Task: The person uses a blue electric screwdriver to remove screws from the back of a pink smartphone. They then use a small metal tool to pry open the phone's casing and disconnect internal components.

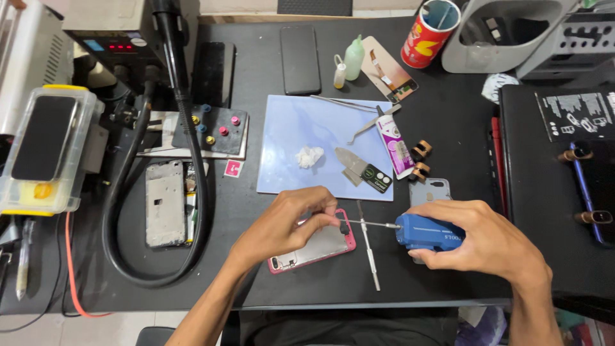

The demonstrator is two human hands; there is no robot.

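My right hand grips a blue electric screwdriver held sideways, its thin metal bit pointing left. My left hand pinches the bit's tip between thumb and fingers, just above a pink-framed phone that lies open, inside up, on the black desk. A slim metal pry tool lies beside the phone, under the bit.
A light blue mat holds a white wad, tweezers, a glue tube and a metal scraper. A stripped phone frame and thick black hose lie left. A black phone, small bottles and a red can stand at the back.
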